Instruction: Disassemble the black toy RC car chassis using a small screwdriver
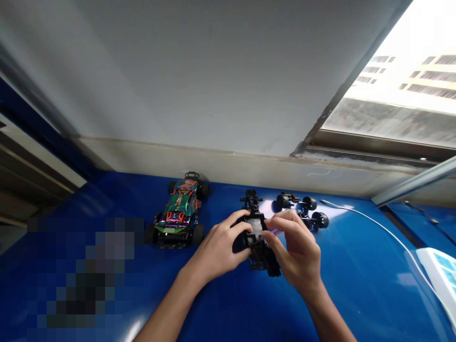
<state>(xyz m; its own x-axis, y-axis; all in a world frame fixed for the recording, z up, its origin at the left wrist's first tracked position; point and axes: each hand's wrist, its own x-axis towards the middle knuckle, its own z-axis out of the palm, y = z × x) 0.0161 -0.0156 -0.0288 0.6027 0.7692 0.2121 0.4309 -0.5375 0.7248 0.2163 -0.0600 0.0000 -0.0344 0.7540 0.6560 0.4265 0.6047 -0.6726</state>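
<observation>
A black toy car chassis (257, 228) without its shell or wheels lies on the blue table (356, 275), held between both hands. My left hand (219, 249) grips its left side, fingers curled over the top. My right hand (297, 249) holds the right side, with thumb and fingers pinching near the middle of the frame. Just behind the right hand lie two black wheel-and-axle sets (302, 209).
A complete toy car (180, 213) with a shiny green and red shell stands to the left. A white cable (384, 230) runs across the right of the table toward a white device (440, 270) at the edge. A grey wall and a window rise behind.
</observation>
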